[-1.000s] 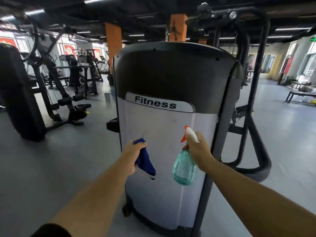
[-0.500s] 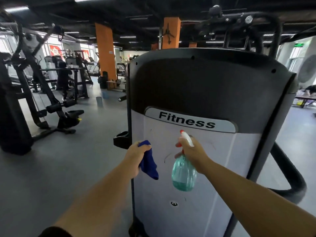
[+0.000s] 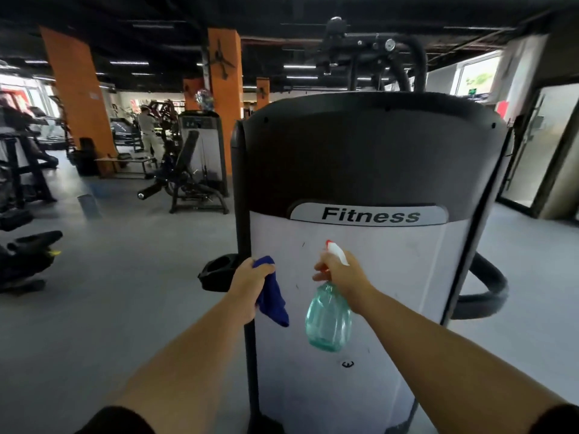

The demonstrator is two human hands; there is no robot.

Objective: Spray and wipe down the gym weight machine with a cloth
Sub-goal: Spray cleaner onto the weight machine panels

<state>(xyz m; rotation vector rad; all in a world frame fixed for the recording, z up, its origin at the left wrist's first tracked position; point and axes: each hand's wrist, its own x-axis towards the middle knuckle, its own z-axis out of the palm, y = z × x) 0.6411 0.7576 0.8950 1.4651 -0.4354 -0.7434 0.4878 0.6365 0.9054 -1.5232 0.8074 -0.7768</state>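
Observation:
The weight machine's shroud (image 3: 407, 277) fills the middle of the view, black on top and pale grey below a "Fitness" label (image 3: 369, 214). My left hand (image 3: 247, 286) grips a dark blue cloth (image 3: 272, 299) that hangs down in front of the panel's left edge. My right hand (image 3: 344, 274) holds a green translucent spray bottle (image 3: 327, 317) by its neck, fingers round the white and red trigger head. The nozzle points at the grey panel, close to it.
A black cup holder (image 3: 219, 274) juts out at the shroud's left side. The machine's curved black frame tube (image 3: 488, 286) loops out on the right. Other gym machines (image 3: 194, 180) and orange pillars (image 3: 78, 98) stand to the left, with a person (image 3: 147, 126) far back. Grey floor lies all around.
The view has come closer and shifted left round the machine, so the panel looks larger. Both hands stay in front of it, still holding the cloth and the bottle.

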